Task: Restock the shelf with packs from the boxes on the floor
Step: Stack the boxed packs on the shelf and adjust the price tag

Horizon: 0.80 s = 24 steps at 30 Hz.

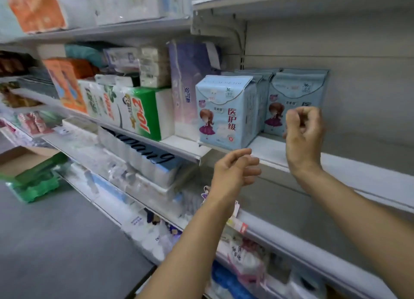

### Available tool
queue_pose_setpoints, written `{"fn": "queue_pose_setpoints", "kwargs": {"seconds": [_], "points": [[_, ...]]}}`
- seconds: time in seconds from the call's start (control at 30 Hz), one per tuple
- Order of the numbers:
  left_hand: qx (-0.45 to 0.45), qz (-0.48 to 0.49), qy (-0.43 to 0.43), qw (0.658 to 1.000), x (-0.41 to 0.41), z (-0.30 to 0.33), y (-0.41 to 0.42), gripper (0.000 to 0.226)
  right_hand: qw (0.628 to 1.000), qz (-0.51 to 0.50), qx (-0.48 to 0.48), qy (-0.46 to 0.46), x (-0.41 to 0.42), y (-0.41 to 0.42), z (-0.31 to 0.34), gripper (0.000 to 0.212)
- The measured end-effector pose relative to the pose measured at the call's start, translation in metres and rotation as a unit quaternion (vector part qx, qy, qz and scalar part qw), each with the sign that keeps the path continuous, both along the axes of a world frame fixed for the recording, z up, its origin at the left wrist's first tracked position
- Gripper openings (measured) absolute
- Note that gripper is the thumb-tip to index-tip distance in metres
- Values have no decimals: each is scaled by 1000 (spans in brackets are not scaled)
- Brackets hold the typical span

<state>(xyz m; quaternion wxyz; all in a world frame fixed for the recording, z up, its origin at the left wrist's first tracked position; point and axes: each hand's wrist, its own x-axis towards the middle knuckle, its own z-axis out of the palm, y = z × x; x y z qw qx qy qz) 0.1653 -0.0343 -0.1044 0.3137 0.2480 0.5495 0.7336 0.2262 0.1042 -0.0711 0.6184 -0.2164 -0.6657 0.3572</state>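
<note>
Light blue packs with a cartoon girl stand in two rows on the white shelf (349, 171). The front left pack (224, 112) sits at the shelf's front edge, and a second row of packs (298, 90) stands to its right, further back. My right hand (303, 130) hovers in front of that right row, fingers loosely curled, holding nothing. My left hand (235, 171) floats just below the shelf edge under the left pack, fingers relaxed and empty.
Right of the blue packs the shelf is bare back to the grey back panel. Left of them stand a purple tissue pack (190, 90) and a green-and-white pack (143, 112). A cardboard box (22, 162) with green packs (35, 182) sits on the floor at left.
</note>
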Motion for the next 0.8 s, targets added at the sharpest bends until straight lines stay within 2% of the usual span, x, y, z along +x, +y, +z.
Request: {"fn": "queue_pose_setpoints", "kwargs": {"seconds": [0.17, 0.33, 0.53, 0.67, 0.8], "points": [[-56, 41, -33, 997, -31, -43, -96, 18, 990, 109, -8, -91, -15, -86, -41, 18], [-125, 124, -87, 981, -68, -100, -185, 21, 954, 216, -73, -194, -27, -150, -117, 19], [-180, 170, -182, 952, -92, -174, -246, 16, 886, 298, -156, -319, -45, -199, -213, 24], [-194, 211, -244, 926, -111, -219, -261, 11, 826, 345, -215, -391, -69, -212, -262, 18], [-211, 244, -293, 900, -131, -264, -267, 15, 775, 362, -249, -454, -90, -209, -307, 19]]}}
